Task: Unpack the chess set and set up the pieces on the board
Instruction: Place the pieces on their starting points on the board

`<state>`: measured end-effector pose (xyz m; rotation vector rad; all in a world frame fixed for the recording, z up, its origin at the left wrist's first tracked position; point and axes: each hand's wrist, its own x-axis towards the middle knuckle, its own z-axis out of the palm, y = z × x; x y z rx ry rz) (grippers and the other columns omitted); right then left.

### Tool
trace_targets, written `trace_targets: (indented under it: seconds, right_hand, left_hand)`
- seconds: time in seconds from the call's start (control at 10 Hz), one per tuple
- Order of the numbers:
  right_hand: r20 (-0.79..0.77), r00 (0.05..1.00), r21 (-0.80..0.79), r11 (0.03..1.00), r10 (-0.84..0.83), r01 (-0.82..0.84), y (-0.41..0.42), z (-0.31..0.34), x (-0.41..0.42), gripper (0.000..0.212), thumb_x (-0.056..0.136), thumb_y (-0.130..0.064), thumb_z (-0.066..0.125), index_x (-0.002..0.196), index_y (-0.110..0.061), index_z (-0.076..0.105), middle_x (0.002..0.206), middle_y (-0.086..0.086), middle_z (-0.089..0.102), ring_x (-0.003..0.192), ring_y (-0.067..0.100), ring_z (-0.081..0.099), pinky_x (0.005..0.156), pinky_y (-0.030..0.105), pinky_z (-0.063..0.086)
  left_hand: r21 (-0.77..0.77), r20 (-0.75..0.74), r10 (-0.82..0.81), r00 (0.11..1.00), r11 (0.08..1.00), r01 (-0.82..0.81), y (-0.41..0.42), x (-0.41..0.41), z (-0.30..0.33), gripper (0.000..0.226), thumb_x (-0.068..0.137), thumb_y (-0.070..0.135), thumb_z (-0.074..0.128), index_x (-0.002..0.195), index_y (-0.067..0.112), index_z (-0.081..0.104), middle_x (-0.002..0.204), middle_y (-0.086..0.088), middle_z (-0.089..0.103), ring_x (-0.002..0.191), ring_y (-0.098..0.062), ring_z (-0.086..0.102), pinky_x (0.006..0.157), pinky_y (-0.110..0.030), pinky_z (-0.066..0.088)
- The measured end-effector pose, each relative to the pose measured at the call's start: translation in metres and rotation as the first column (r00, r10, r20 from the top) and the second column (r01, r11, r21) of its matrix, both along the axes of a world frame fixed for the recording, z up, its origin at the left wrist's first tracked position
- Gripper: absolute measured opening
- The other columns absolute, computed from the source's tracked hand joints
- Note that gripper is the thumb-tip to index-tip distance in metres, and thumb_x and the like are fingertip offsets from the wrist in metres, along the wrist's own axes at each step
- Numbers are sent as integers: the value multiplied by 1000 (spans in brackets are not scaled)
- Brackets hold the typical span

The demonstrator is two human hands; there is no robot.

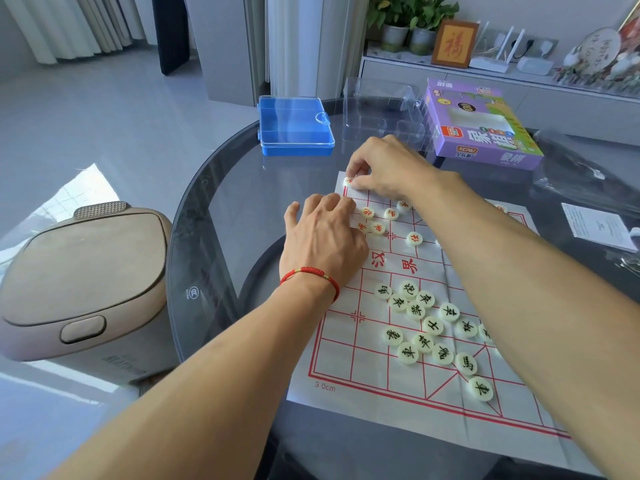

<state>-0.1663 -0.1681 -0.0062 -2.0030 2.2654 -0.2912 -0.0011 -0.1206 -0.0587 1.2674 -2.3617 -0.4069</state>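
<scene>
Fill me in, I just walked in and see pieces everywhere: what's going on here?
A person is setting up Chinese chess on a paper board on a glass table. The right hand pinches a red-lettered piece at the board's far left corner, while the left hand rests on the board's left edge. Other red pieces and the black-lettered pieces lie in loose clusters, not yet arranged. The purple box sits beyond.

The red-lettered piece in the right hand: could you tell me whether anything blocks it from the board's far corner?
Nothing visible does: the right hand holds the piece at the paper board's far left corner.
</scene>
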Motion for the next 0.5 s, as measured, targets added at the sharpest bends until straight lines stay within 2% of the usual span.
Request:
trace_targets:
  seconds: [0.2, 0.4, 0.5]
  right_hand:
    - [-59, 998, -11, 1000, -10, 9, -3, -3, 2, 14, 87, -31, 74, 99, -23, 77, 101, 4, 71, 98, 29, 66, 83, 40, 55]
    - [-77, 997, -16, 1000, 12, -14, -3, -4, 2, 19, 89, -37, 74, 101, -22, 76, 102, 3, 72, 98, 28, 66, 85, 42, 56]
    - [-106, 994, -9, 999, 30, -31, -1, 0, 0, 29, 90, -43, 72, 108, -20, 73, 108, 4, 70, 101, 29, 64, 88, 42, 54]
  left_hand:
    - [-6, -1, 3, 1000, 1000, -3, 0, 0, 0, 36, 95, 31, 46, 129, 25, 55, 141, 4, 53, 135, -20, 39, 120, -51, 17]
    - [-13, 1, 3, 1000, 1000, -3, -1, 0, -1, 36, 95, 31, 46, 129, 25, 55, 140, 4, 54, 135, -21, 39, 119, -52, 18]
    - [-13, -2, 3, 1000, 1000, -3, 0, 0, 0, 35, 95, 31, 45, 129, 25, 56, 141, 4, 54, 135, -21, 39, 119, -52, 17]
